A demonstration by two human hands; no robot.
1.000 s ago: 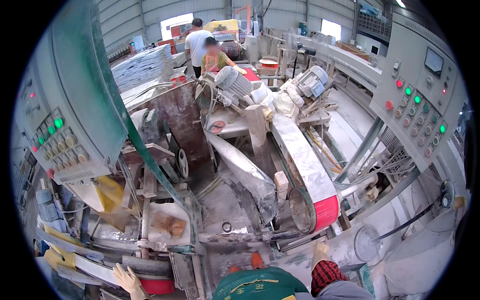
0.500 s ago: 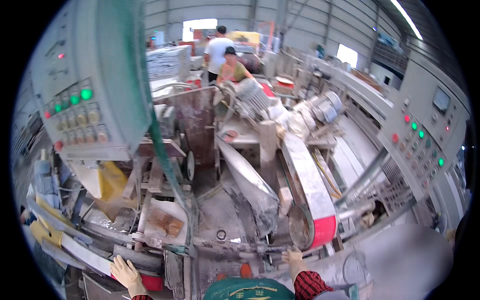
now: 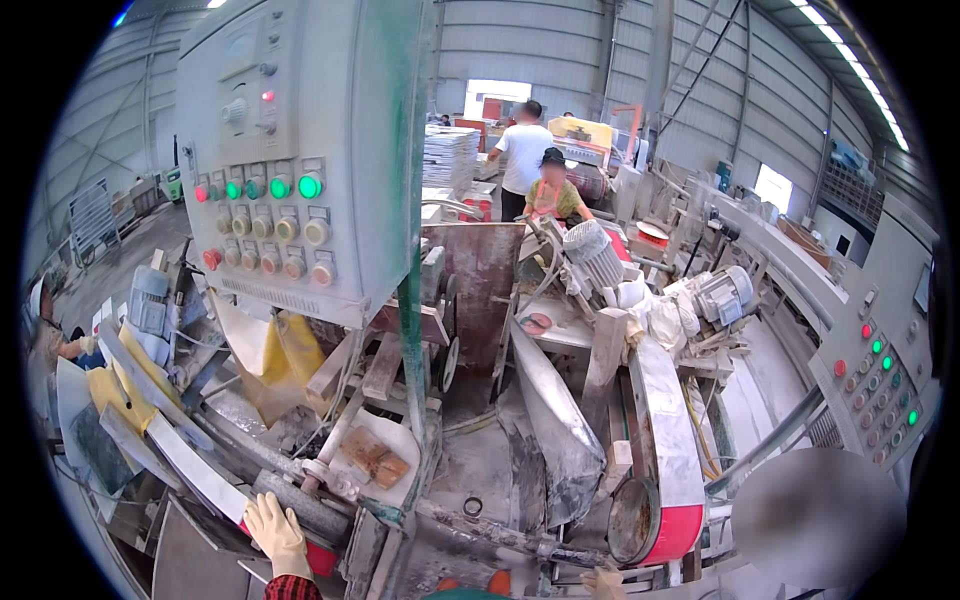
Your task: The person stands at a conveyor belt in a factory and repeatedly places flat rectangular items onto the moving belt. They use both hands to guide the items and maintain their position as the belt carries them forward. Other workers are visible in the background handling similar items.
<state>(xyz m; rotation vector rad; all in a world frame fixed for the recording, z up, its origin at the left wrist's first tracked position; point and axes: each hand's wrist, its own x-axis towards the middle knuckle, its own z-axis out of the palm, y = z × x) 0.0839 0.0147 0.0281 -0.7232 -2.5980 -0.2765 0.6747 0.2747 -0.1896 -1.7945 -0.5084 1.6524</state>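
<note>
My left hand (image 3: 277,530), in a cream glove with a red-and-black checked cuff, is open and lies flat with its fingers stretched out. It rests at the red-ended guard (image 3: 318,558) of a long white machine arm (image 3: 205,475), beside a grey roller (image 3: 305,508). My right hand (image 3: 603,580), gloved alike, shows only in part at the lower edge. Its fingers look loosely extended, near a horizontal bar (image 3: 520,543) and below a second white belt guard (image 3: 668,440) with a red end (image 3: 674,533). Neither hand visibly holds anything.
A grey control cabinet (image 3: 300,170) with lit buttons hangs at upper left; another control panel (image 3: 880,350) stands at right. Electric motors (image 3: 592,250) sit ahead. Two people (image 3: 524,150) work beyond, and a person (image 3: 50,330) is at far left. A dusty pit (image 3: 470,470) lies between the machines.
The head view has tilted up and turned left, so the scene sits lower and further right. My left hand stays on the guard; my right hand has slipped mostly below the lower edge.
</note>
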